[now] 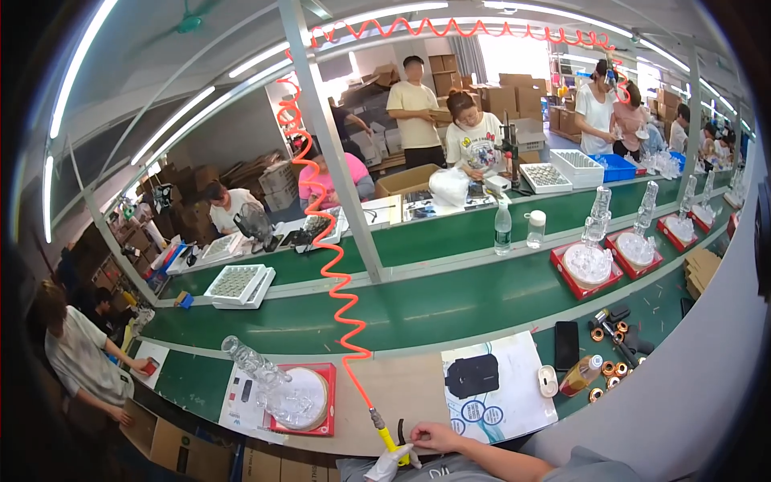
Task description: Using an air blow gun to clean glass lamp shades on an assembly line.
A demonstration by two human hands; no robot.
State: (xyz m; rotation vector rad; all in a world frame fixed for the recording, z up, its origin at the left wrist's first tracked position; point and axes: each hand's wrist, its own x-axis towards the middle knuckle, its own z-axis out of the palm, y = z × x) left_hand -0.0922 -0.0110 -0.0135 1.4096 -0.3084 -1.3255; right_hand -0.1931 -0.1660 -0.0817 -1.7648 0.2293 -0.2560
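At the bench's near edge, my left hand (389,467), in a pale glove, is wrapped round a yellow air tool (391,444). The red coiled hose (347,325) comes down from overhead to this tool. Just right of it, my bare right hand (434,437) has its fingers curled together; what they pinch, if anything, is too small to make out. A dark curved strip (401,431) shows between the tool and my right fingers. To the left, a clear plastic assembly (297,398) with a round pale base lies in a red tray (330,377).
Right of my hands are a printed sheet (514,410), black pad (473,376), phone (567,345), white case (547,381), amber bottle (580,375) and several copper-coloured rings (614,369). Beyond runs a green conveyor (434,309) with red trays (590,281). A metal post (333,145) stands ahead; co-workers sit opposite.
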